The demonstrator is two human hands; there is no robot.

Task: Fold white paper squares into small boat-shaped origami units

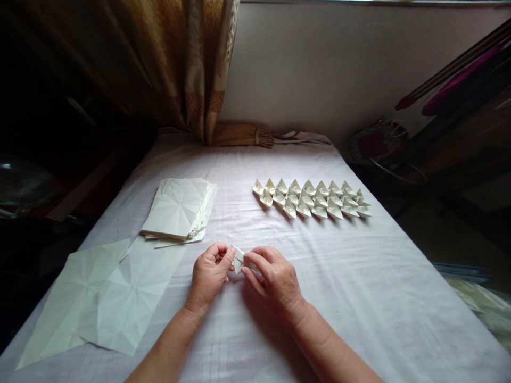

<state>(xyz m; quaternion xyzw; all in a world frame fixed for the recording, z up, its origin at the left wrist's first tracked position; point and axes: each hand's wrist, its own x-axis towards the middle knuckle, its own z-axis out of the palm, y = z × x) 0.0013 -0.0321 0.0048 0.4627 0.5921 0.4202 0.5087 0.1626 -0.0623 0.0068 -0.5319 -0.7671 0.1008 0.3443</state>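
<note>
Both hands meet over the middle of a white cloth-covered table (359, 298). My left hand (209, 276) pinches one end of a small folded white paper piece (238, 259), and my right hand (275, 279) grips its other side with bent fingers. The piece is partly hidden by my fingers. Beyond it, several finished folded paper shapes (313, 199) lie in neat rows.
A stack of creased white paper sheets (179, 207) lies to the left. Two larger creased sheets (107, 298) are spread at the near left edge. A brown curtain (199, 69) hangs at the back. Dark clutter stands on both sides of the table.
</note>
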